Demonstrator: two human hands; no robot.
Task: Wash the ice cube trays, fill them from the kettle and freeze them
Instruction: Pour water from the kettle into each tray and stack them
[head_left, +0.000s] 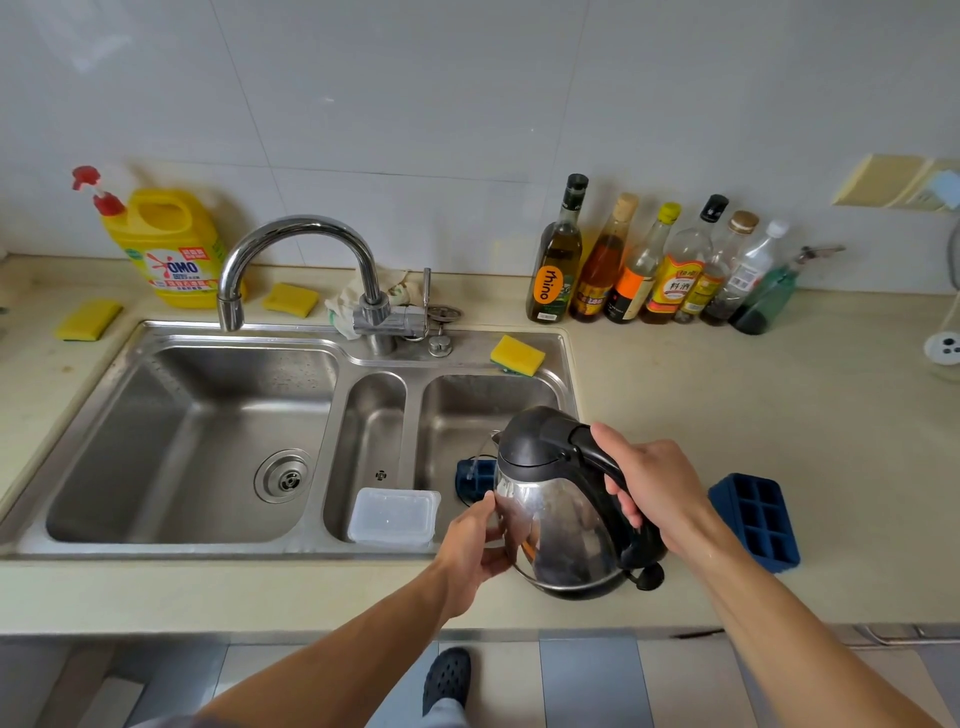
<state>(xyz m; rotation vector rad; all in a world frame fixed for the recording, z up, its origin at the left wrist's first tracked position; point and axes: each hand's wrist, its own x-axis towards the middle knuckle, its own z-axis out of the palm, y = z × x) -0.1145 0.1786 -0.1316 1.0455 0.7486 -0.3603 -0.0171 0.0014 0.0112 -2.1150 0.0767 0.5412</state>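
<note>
A steel kettle (558, 525) with a black lid and handle is tilted to the left over the right sink basin (452, 415). My right hand (657, 483) grips its black handle. My left hand (475, 545) rests flat against the kettle's steel side near its base. A thin stream of water falls from the spout onto a dark blue ice cube tray (474, 479) lying in that basin, mostly hidden behind the kettle. A second dark blue ice cube tray (756, 519) lies on the counter to the right of my right hand.
A clear plastic lid or box (395, 516) sits in the narrow middle basin. The large left basin (208, 441) lies under the tap (306, 260). Yellow sponges (517, 354), a yellow detergent jug (171, 249) and several bottles (649, 265) line the back wall.
</note>
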